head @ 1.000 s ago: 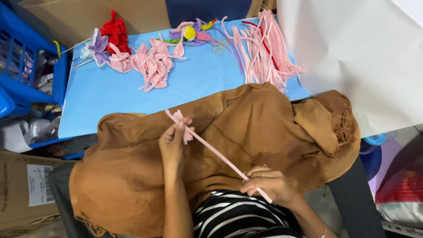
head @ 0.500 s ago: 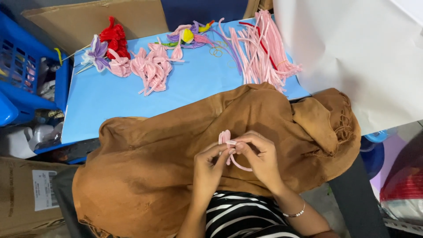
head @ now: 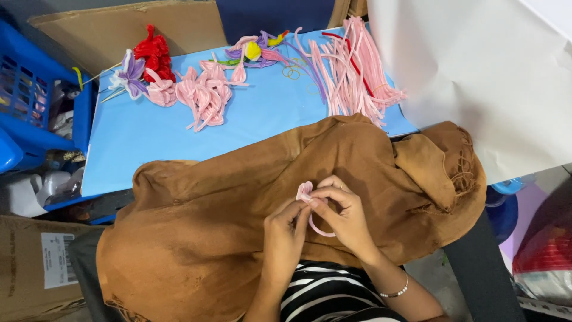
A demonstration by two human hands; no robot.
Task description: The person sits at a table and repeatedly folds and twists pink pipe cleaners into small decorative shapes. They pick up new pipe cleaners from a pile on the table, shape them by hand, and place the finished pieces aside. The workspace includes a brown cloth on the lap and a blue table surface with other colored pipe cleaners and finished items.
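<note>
Pinching a pink pipe cleaner (head: 311, 203), the left hand (head: 285, 235) and right hand (head: 345, 217) meet fingertip to fingertip. Its folded loops sit just above the clamped fingertips (head: 314, 201); a brown cloth (head: 238, 197) lies beneath.

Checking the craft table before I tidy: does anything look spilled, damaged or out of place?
Nothing stands out. Both hands, left and right, pinch a pink pipe cleaner over the brown cloth. Loose pink pipe cleaners and finished flowers lie on the blue table.

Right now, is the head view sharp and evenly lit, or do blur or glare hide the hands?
Head view: lighting soft and even, no harsh shadows; the white sheet is bright, nearly washed out; left hand and right hand are reasonably sharp on the pink pipe cleaner; slight wide-angle stretch at the edges.
</note>
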